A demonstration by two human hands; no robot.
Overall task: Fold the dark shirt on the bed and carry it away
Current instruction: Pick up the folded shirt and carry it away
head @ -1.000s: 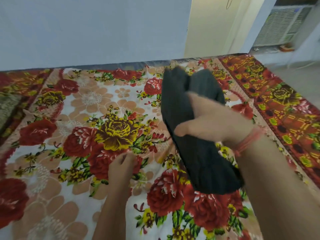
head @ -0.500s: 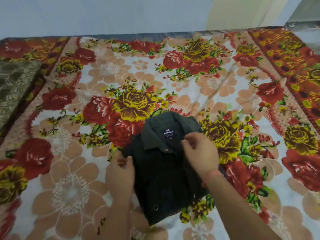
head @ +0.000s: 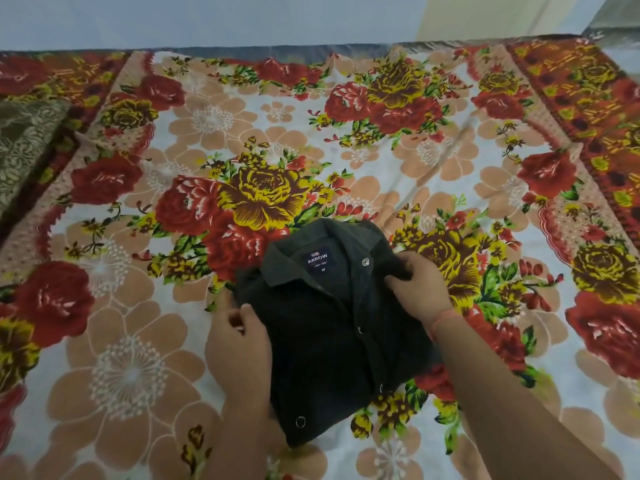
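A bed fills the view, spread with a floral sheet (head: 433, 168) of red and peach blooms on white, and a pale wall (head: 242, 19) rises behind its far edge. The landmark is the large yellow rose (head: 266, 195) printed near the sheet's middle. Far to the left of that rose, at the edge of the bed, lies an olive patterned cloth (head: 24, 150). Far to its right runs the sheet's red and orange border (head: 588, 98).

The dark shirt (head: 322, 341) lies folded flat on the sheet just on the near side of the yellow rose and slightly to its right, with the collar closest to the rose. A navy label (head: 317, 260) reading ARROW shows inside the collar, and metal snaps dot the placket down to the near hem.

The left hand (head: 239, 344) sits below the rose at the shirt's left edge. Its thumb lies on top of the cloth and its fingers (head: 231, 318) curl at the fold, holding that edge. The right hand (head: 415, 289) is below and to the right of the rose, at the shirt's right shoulder, with its fingers (head: 407, 268) curled tight round a bunch of the dark fabric. A red thread band (head: 441, 322) circles the right wrist.
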